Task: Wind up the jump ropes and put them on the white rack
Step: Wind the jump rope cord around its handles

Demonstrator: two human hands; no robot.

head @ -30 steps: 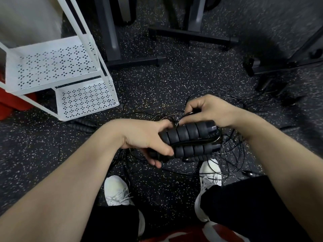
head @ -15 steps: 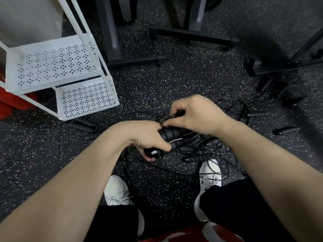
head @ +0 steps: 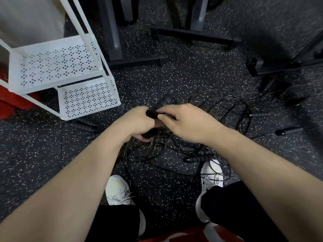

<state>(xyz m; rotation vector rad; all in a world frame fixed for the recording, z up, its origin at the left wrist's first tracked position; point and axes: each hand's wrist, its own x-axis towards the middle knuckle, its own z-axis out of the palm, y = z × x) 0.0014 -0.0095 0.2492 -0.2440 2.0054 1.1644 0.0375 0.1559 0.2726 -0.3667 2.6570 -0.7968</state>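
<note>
A person stands over tangled jump ropes [head: 201, 145] on the speckled floor. The left hand [head: 138, 122] grips a pair of black handles [head: 163, 103]; the right hand [head: 188, 123], pressed close, pinches the thin cord, seemingly mid-winding. Next, more loops, then the white rack [head: 87, 98] at far left. A second ago the handles lay level; now they point away.

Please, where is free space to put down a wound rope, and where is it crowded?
Free: both perforated shelves of the white rack. Crowded: the speckled floor under the left hand and right hand, where tangled jump ropes lie.
</note>
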